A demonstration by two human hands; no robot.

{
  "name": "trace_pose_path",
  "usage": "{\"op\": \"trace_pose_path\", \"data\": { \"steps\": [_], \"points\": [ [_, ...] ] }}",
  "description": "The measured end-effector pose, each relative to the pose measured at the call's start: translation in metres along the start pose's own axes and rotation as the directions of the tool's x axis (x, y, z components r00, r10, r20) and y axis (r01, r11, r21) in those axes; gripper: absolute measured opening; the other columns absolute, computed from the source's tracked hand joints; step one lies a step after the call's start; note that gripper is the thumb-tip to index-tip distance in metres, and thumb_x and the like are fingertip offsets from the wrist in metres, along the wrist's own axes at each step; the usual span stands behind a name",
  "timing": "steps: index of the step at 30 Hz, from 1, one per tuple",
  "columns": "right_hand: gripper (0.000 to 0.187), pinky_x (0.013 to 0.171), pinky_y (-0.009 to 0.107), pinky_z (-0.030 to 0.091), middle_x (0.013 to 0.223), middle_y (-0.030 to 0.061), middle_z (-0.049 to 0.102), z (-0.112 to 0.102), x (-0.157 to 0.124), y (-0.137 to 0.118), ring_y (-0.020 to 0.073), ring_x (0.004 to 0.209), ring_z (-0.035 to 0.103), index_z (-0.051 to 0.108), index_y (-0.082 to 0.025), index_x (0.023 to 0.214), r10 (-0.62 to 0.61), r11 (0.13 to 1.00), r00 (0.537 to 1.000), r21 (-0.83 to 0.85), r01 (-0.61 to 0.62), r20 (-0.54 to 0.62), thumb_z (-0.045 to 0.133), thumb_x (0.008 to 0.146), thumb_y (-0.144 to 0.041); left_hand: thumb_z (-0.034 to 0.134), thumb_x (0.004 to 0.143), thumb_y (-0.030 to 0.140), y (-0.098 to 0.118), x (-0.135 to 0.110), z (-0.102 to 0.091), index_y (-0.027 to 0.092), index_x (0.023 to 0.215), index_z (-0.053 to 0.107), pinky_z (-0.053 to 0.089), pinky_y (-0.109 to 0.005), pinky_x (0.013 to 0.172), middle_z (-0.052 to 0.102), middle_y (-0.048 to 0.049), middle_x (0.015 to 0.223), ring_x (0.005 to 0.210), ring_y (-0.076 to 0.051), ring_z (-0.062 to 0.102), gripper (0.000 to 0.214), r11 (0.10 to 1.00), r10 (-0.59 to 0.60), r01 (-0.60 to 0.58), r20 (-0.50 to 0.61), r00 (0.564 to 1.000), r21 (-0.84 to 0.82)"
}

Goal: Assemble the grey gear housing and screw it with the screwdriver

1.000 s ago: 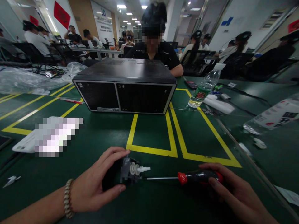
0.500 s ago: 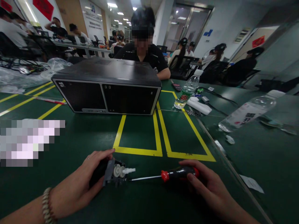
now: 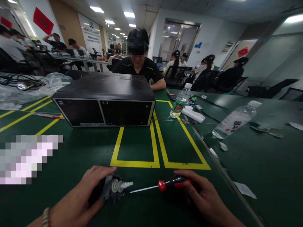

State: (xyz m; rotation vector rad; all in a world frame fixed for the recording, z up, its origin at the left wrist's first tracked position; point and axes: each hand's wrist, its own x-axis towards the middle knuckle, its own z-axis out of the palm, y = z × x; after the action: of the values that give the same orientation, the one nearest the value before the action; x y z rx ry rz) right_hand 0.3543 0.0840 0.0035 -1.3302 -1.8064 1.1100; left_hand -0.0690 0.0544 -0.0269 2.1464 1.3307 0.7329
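My left hand (image 3: 81, 194) is closed around a small dark grey gear mechanism (image 3: 109, 189) with pale round gears and a white shaft sticking out to the right. My right hand (image 3: 201, 195) grips a screwdriver (image 3: 162, 185) by its black and red handle. The metal shank points left, and its tip is at the lower right side of the gear mechanism; whether it touches a screw there is too small to tell. Both hands are low over the dark green table (image 3: 137, 151), in front of yellow tape outlines.
A large black computer case (image 3: 125, 112) lies across the table ahead, with a person (image 3: 139, 64) seated behind it. To the right are two water bottles (image 3: 181, 102) and a white elongated object (image 3: 193, 114). Clear plastic wrapping (image 3: 50, 83) and cables (image 3: 23, 81) lie at far left.
The view has tilted up and shifted slightly, so the table scene sits lower in the picture. Both hands still hold the gear mechanism and the screwdriver, the tip staying near the mechanism.
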Motion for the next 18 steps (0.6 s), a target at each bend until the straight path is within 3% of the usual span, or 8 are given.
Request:
{"op": "trace_pose_path", "data": {
  "steps": [3, 6, 9, 15, 18],
  "points": [
    [0.038, 0.056, 0.032, 0.063, 0.092, 0.0058, 0.075, -0.003, 0.000, 0.005, 0.0175, 0.059, 0.071, 0.073, -0.028, 0.129, -0.014, 0.998, 1.000, -0.068, 0.014, -0.007, 0.057, 0.104, -0.052, 0.048, 0.096, 0.008, 0.003, 0.002, -0.002, 0.039, 0.155, 0.044, 0.050, -0.062, 0.116, 0.058, -0.0084, 0.149, 0.137, -0.032, 0.057, 0.067, 0.999, 0.031, -0.030, 0.025, 0.999, -0.019],
    [0.037, 0.079, 0.045, 0.068, 0.110, 0.0091, 0.078, -0.006, -0.002, 0.011, 0.0289, 0.089, 0.079, 0.073, -0.032, 0.132, -0.069, 0.975, 0.997, -0.213, 0.060, -0.033, 0.067, 0.098, -0.045, 0.048, 0.096, 0.009, 0.006, 0.002, -0.004, 0.040, 0.154, 0.046, 0.051, -0.061, 0.115, 0.059, -0.0075, 0.149, 0.136, -0.031, 0.058, 0.065, 1.000, 0.019, -0.018, 0.021, 1.000, -0.013],
    [0.047, 0.097, 0.055, 0.063, 0.128, 0.0095, 0.076, -0.007, -0.004, 0.011, 0.0351, 0.113, 0.075, 0.067, -0.035, 0.140, -0.127, 0.954, 0.992, -0.276, 0.118, -0.014, 0.069, 0.093, -0.035, 0.048, 0.097, 0.010, 0.005, 0.000, -0.005, 0.041, 0.154, 0.046, 0.051, -0.059, 0.116, 0.057, -0.0070, 0.151, 0.138, -0.032, 0.057, 0.065, 1.000, 0.012, -0.012, 0.029, 1.000, 0.003],
    [0.037, 0.089, 0.053, 0.064, 0.120, 0.0100, 0.078, -0.004, -0.004, -0.001, 0.0335, 0.103, 0.076, 0.070, -0.030, 0.129, -0.068, 0.944, 0.997, -0.325, 0.054, -0.034, 0.069, 0.094, -0.041, 0.059, 0.095, 0.016, 0.001, -0.001, -0.004, 0.039, 0.157, 0.042, 0.057, -0.049, 0.112, 0.047, -0.0081, 0.161, 0.139, -0.034, 0.057, 0.068, 0.998, 0.060, -0.061, 0.048, 0.997, 0.022],
    [0.031, 0.086, 0.046, 0.064, 0.112, 0.0087, 0.078, -0.003, -0.002, -0.005, 0.0295, 0.095, 0.076, 0.071, -0.027, 0.122, -0.111, 0.942, 0.994, -0.322, 0.097, -0.023, 0.067, 0.096, -0.044, 0.059, 0.095, 0.018, 0.011, -0.004, -0.014, 0.035, 0.159, 0.037, 0.050, -0.057, 0.119, 0.038, -0.0099, 0.167, 0.147, -0.038, 0.049, 0.070, 0.999, -0.033, 0.033, -0.046, 0.998, 0.000]
  ]
}}
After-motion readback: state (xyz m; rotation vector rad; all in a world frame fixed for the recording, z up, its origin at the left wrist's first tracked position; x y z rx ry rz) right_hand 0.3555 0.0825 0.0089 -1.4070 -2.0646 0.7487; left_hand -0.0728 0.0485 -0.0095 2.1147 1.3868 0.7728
